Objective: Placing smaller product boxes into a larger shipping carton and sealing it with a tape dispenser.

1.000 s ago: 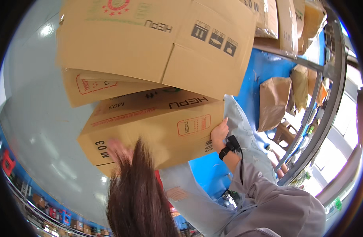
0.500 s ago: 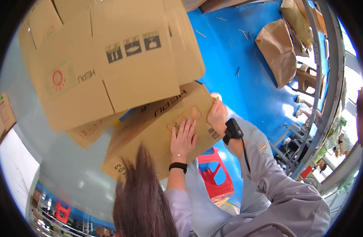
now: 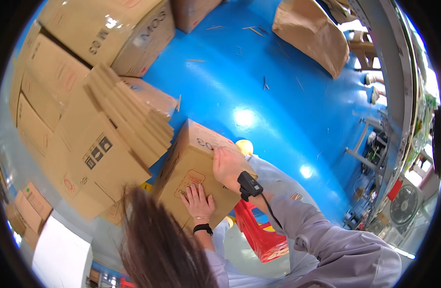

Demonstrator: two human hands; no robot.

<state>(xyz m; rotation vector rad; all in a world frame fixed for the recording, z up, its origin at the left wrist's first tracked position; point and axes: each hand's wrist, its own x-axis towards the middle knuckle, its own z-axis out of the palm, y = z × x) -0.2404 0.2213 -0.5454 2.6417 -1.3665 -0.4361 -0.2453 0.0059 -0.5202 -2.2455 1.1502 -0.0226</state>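
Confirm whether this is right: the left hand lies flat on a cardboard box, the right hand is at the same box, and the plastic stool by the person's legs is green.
Not quite: the plastic stool is red, not green, as the head view shows. The left hand does lie flat on the cardboard box, with the right hand at it too.

grey sleeves [image 3: 343, 245] — black wristbands [image 3: 202, 229], one with cable [image 3: 270, 210] — pale blue jeans [image 3: 278, 175]
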